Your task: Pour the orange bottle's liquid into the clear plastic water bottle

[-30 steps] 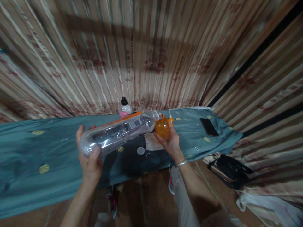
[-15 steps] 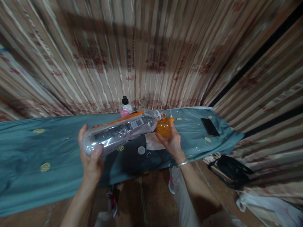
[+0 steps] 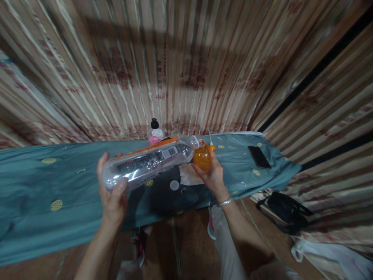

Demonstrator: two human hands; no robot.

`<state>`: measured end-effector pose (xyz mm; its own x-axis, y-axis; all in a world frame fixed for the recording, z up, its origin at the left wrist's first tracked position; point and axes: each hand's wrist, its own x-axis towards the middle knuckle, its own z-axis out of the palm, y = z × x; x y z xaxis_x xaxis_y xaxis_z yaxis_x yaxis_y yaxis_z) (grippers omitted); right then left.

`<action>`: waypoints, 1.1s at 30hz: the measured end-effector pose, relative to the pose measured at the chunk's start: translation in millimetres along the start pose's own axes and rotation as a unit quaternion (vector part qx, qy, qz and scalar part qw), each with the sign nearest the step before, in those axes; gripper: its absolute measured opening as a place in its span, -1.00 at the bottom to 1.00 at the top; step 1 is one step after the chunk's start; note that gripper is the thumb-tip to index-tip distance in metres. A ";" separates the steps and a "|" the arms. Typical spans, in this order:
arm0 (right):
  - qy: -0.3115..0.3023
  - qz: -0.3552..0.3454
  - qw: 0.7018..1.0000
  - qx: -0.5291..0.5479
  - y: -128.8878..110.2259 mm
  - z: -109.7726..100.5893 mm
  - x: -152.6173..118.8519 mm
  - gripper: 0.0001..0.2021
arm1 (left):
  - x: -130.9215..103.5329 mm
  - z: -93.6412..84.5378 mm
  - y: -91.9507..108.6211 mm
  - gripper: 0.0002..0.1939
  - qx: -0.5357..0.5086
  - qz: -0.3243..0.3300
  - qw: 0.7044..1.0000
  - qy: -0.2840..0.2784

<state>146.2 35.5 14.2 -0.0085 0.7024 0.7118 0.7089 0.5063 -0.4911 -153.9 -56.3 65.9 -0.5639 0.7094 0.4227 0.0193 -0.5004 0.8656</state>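
My left hand (image 3: pixel 114 190) is wrapped round the base end of a large clear plastic bottle (image 3: pixel 148 160), which lies almost level in the air with its neck to the right. A barcode and an orange strip show on its label. The bottle's mouth meets the open top of a small orange spray bottle (image 3: pixel 202 158), gripped upright in my right hand (image 3: pixel 214 173). Behind it, an orange spray head (image 3: pixel 212 147) with a thin tube rests on the cloth. A white round cap (image 3: pixel 174 185) and a pale paper piece (image 3: pixel 190 175) lie below the bottles.
A teal cloth (image 3: pixel 72 194) covers the long table. At its back stands a bottle with a black cap (image 3: pixel 155 132) and pink label. A black phone (image 3: pixel 259 157) lies to the right. On the floor are a black bag (image 3: pixel 288 212) and a white bag (image 3: pixel 332 256). Printed curtain-like sheeting (image 3: pixel 180 70) hangs behind.
Both hands keep the two bottles in the same position, mouth to mouth. Only a slight shift of the whole view is visible.
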 end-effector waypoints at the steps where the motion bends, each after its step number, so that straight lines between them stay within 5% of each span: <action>1: -0.004 0.003 1.000 -0.001 0.3 0.1 -0.1 -0.10 | 0.1 0.2 0.4 0.03 -0.002 -0.004 1.000 0.002; 33: -0.002 0.008 1.000 -0.005 -1.4 -1.0 0.4 -0.12 | 0.2 -0.3 3.7 -0.04 -0.001 0.015 1.000 -0.005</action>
<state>145.9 34.5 15.7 -0.0004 0.7119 0.7023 0.7161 0.4904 -0.4967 -154.2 -58.1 69.1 -0.5549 0.6985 0.4519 0.0345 -0.5234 0.8514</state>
